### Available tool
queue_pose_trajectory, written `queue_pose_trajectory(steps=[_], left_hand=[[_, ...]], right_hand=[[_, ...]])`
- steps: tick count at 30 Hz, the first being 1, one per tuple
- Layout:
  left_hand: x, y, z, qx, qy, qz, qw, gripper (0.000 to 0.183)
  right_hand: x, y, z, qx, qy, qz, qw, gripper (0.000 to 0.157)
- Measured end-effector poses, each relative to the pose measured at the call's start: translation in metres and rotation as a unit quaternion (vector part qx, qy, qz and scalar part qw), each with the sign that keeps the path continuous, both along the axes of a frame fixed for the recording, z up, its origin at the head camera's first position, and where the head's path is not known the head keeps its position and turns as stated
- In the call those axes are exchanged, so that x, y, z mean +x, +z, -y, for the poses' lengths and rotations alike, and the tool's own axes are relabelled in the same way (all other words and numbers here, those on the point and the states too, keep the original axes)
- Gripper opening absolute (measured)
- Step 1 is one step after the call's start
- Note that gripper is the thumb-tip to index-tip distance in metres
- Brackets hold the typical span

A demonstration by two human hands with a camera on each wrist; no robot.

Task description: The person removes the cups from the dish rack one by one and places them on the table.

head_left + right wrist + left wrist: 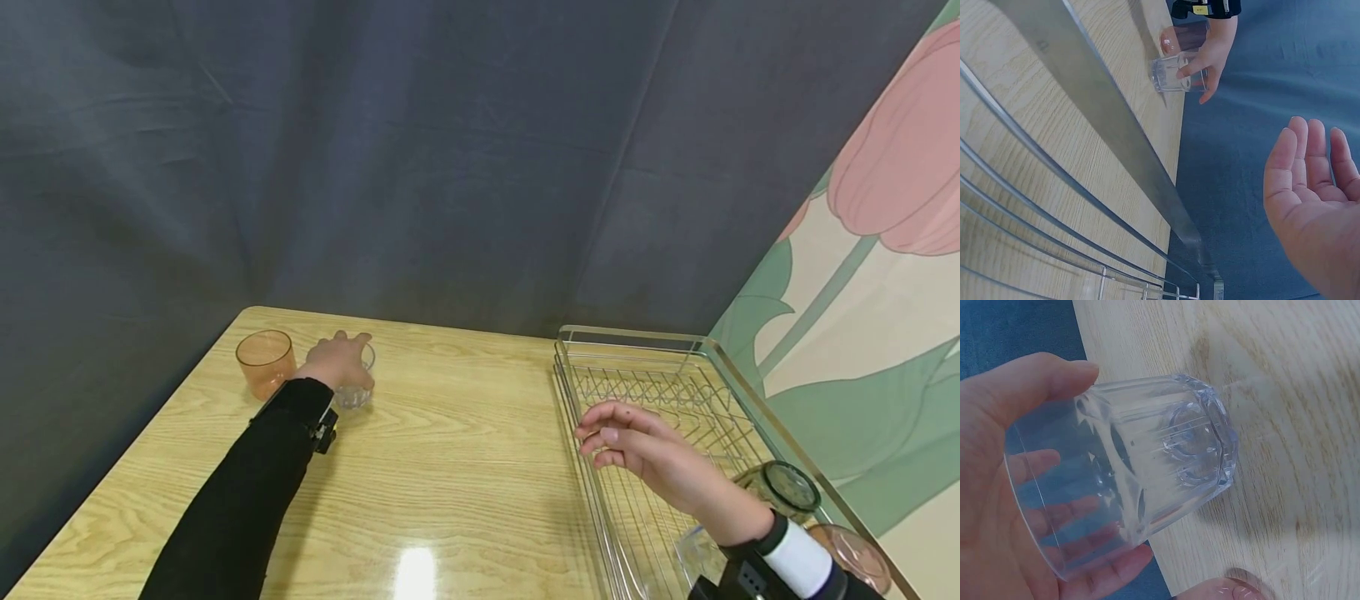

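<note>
My left hand [335,363] is at the far left part of the table, its thumb and fingers round the upper part of a clear faceted glass [1166,444]. The glass's thick base points down at the wood in the left wrist view. Right beside it stands an amber tumbler [267,363], partly overlapped by the hand and clear glass in the right wrist view. My right hand [648,450] hovers over the wire dish rack [600,517] with loosely bent fingers and nothing in it. In the right wrist view that hand [1313,194] shows its palm and relaxed fingers.
Inside the rack, near its right side, lie a green glass [787,489] and a pinkish glass [855,554]. Another clear glass [697,550] is partly hidden by my right wrist. A dark curtain [420,167] hangs behind the table [450,450]; a flower-painted wall [862,333] borders the right.
</note>
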State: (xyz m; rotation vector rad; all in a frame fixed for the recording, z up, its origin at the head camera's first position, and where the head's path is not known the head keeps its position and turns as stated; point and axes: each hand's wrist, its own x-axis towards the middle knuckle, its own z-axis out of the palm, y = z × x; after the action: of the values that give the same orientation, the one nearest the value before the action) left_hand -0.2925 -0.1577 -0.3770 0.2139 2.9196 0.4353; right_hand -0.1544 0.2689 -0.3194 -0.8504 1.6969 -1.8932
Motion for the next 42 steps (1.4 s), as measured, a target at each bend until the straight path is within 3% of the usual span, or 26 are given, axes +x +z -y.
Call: queue_pose_trajectory(steps=[12, 17, 23, 27, 32, 42], left_hand=[[0.001, 0.001, -0.002, -0.010, 0.011, 0.007, 0.9999, 0.091], [0.002, 0.003, -0.005, -0.008, 0.004, -0.038, 0.9992, 0.097], [0.007, 0.009, -0.014, 0.010, -0.013, -0.103, 0.9945, 0.090], [0.020, 0.015, -0.022, 0.019, -0.031, -0.139, 0.9896, 0.086], [0.043, 0.021, -0.033, 0.029, -0.068, -0.172, 0.9824, 0.084], [0.094, 0.035, -0.053, 0.071, -0.140, -0.223, 0.9621, 0.081]], right_hand=[[-0.001, -0.001, -0.002, -0.003, -0.001, -0.014, 1.000, 0.033], [0.000, 0.002, -0.007, 0.002, -0.001, -0.020, 1.000, 0.035], [0.002, 0.009, -0.015, 0.016, -0.014, -0.030, 0.999, 0.035], [0.002, 0.011, -0.024, 0.001, -0.011, -0.044, 0.999, 0.038], [0.002, 0.012, -0.039, -0.033, -0.003, -0.066, 0.997, 0.045], [0.011, 0.021, -0.075, -0.022, -0.044, -0.120, 0.992, 0.048]])
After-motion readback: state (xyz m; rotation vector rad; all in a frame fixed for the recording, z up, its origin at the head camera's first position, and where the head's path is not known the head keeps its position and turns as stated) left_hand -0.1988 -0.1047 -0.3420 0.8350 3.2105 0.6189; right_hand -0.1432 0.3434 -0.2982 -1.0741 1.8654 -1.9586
